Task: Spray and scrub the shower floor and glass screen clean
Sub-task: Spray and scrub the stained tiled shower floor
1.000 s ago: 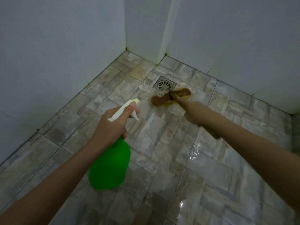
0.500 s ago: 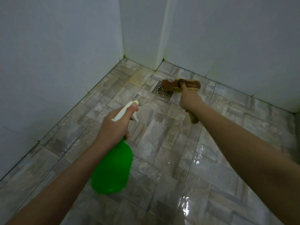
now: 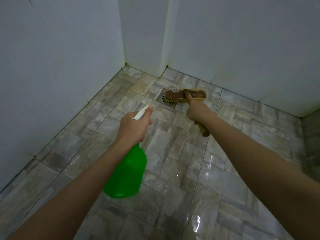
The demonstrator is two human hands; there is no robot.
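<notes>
1. Gripped green spray bottle (image 3: 127,172) with left hand (image 3: 133,126), over shower floor (image 3: 173,153) middle
2. Clasped scrub brush (image 3: 186,96) handle with right hand (image 3: 195,111); pressed bristles partly over drain (image 3: 163,99), near floor's far corner
3. Met white walls (image 3: 242,49) close behind brush

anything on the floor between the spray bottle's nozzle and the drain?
Nothing. The head view shows only bare floor tile between the nozzle and the drain.

brush (image 3: 186,96) head partly covers the drain (image 3: 163,98).
</notes>
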